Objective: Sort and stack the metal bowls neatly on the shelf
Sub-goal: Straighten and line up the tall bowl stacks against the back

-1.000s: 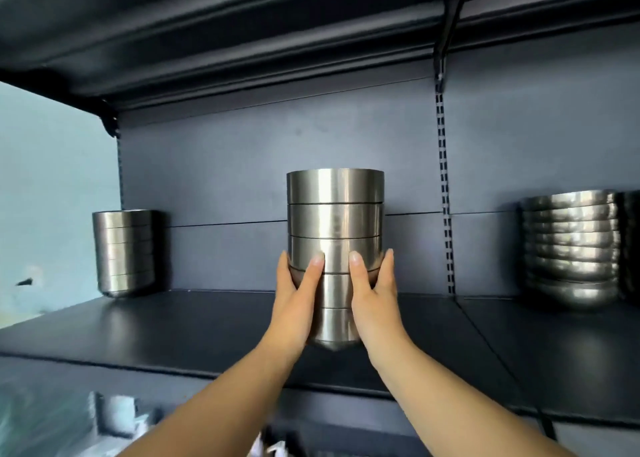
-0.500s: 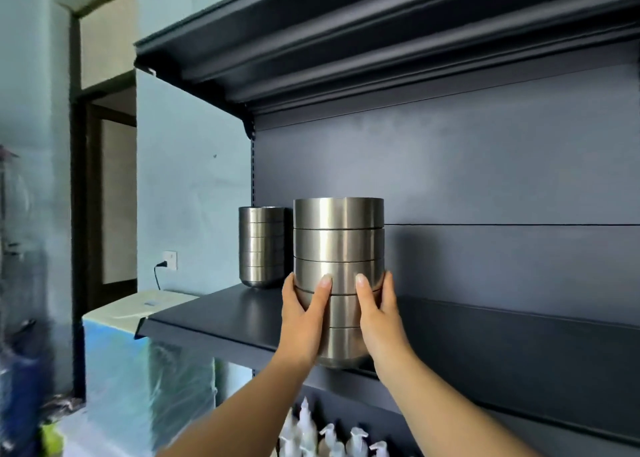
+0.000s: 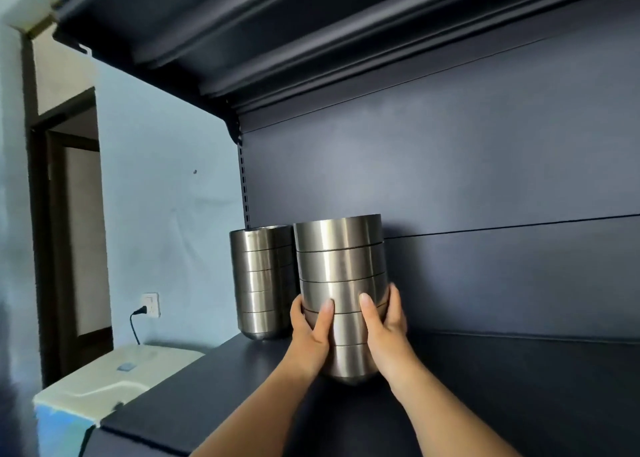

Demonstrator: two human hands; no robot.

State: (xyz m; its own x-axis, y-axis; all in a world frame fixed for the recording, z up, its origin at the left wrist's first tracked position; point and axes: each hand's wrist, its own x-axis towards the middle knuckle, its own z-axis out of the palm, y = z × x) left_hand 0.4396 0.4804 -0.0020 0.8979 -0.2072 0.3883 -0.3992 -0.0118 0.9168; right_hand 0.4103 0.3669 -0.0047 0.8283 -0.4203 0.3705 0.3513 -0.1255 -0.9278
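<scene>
A stack of several straight-sided metal bowls [image 3: 341,269] is held between both my hands, its rounded base low over the dark shelf [image 3: 519,380]. My left hand [image 3: 310,332] grips the stack's left side with the thumb on its front. My right hand [image 3: 384,332] grips the right side the same way. A second stack of like metal bowls [image 3: 261,280] stands on the shelf at its left end, close against the back panel. The held stack is just right of it and partly covers it; whether the two touch I cannot tell.
An upper shelf [image 3: 311,33] overhangs the space. The dark back panel [image 3: 467,179] closes the rear. Left of the shelf are a blue wall, a doorway [image 3: 69,231], a socket with a plugged cable [image 3: 149,304], and a white appliance [image 3: 114,380] below.
My hands carried the held stack leftward along the shelf until it reached the stack at the left end. The rounder bowls at the right have left the view.
</scene>
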